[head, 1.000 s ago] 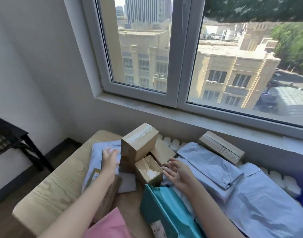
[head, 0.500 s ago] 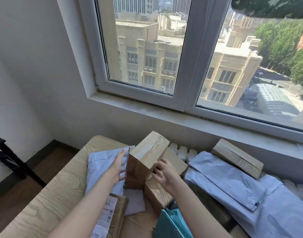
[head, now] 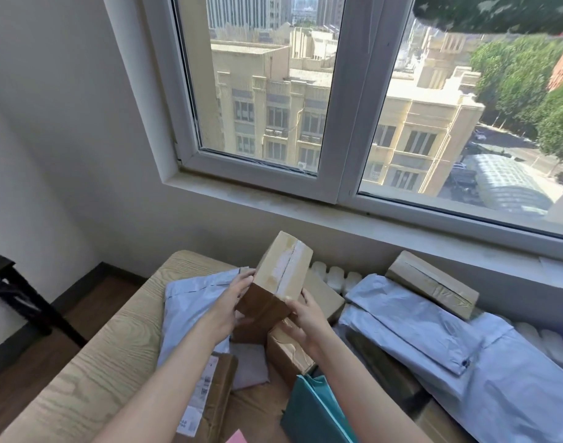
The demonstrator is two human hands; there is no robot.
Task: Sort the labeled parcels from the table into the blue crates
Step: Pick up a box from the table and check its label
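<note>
A taped brown cardboard box [head: 280, 276] is tilted up above the pile of parcels on the wooden table [head: 107, 356]. My left hand [head: 232, 302] grips its left side and my right hand [head: 305, 318] grips its lower right corner. Under it lie another small taped box [head: 288, 350] and a flat box [head: 324, 295]. Grey mailer bags [head: 190, 305] lie to the left, and further grey mailer bags [head: 433, 334] to the right. No blue crate is in view.
A long taped box [head: 433, 286] leans by the wall under the window sill. A teal bag [head: 315, 410] and a labelled brown parcel [head: 209, 394] lie near me. White radiator ribs [head: 334, 276] stand behind the table. A black stand [head: 15, 292] is on the floor at left.
Both hands closed on the top cardboard box, lifted it off the pile and tipped it more upright. The camera has tilted slightly up and toward the window.
</note>
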